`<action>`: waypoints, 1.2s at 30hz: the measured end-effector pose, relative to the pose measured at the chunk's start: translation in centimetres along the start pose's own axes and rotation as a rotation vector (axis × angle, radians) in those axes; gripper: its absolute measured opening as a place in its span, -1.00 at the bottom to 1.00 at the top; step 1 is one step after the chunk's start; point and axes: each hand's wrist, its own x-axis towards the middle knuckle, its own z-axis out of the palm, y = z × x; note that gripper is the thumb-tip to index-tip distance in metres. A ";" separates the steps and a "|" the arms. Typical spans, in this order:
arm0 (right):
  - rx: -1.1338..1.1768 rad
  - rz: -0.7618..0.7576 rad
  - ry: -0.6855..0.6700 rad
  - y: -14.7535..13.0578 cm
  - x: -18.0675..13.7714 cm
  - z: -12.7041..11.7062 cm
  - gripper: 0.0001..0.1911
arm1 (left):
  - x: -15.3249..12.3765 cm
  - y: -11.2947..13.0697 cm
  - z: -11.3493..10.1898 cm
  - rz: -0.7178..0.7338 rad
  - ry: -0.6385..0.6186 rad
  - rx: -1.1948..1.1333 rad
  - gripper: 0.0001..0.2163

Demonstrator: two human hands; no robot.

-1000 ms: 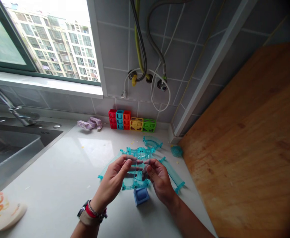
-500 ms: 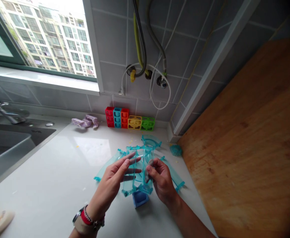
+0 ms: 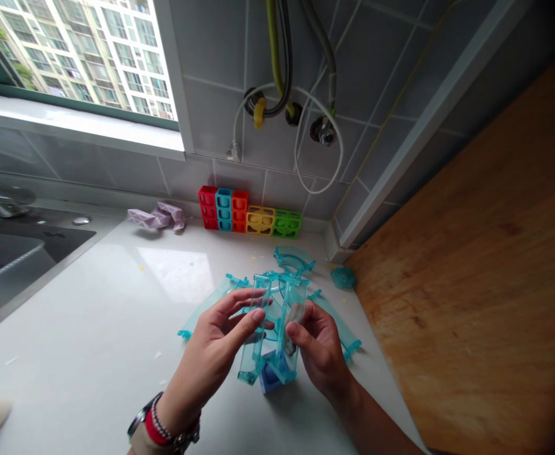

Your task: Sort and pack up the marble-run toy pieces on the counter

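My left hand (image 3: 223, 332) has its thumb in front of a long translucent teal plastic track piece (image 3: 250, 357) and its fingers behind it. A similar teal track piece (image 3: 291, 363) is pinched between the thumb and fingers of my right hand (image 3: 322, 341). Both pieces stand nearly upright, side by side; whether they are joined, I cannot tell. Behind and below them lie more teal pieces, among them a long track (image 3: 206, 308) to the left, another (image 3: 346, 328) to the right and a curved one (image 3: 294, 259). Partly hidden under the held pieces sits a blue block (image 3: 270, 379).
Colourful hollow plastic blocks (image 3: 223, 210) line the back wall beside a folded lilac object (image 3: 157, 217). A rounded teal lump (image 3: 342, 277) lies near a wooden board (image 3: 467, 284) on the right. The sink (image 3: 16, 265) is at left; hoses (image 3: 284, 57) hang above.
The two held track pieces have turned and their tops are farther apart. My left thumb has come round onto the left piece. The head view has tilted down slightly.
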 end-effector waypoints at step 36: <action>-0.573 -0.204 -0.024 1.0 -1.4 0.7 -0.69 | 0.4 2.5 -0.7 0.206 0.380 -1.114 -0.74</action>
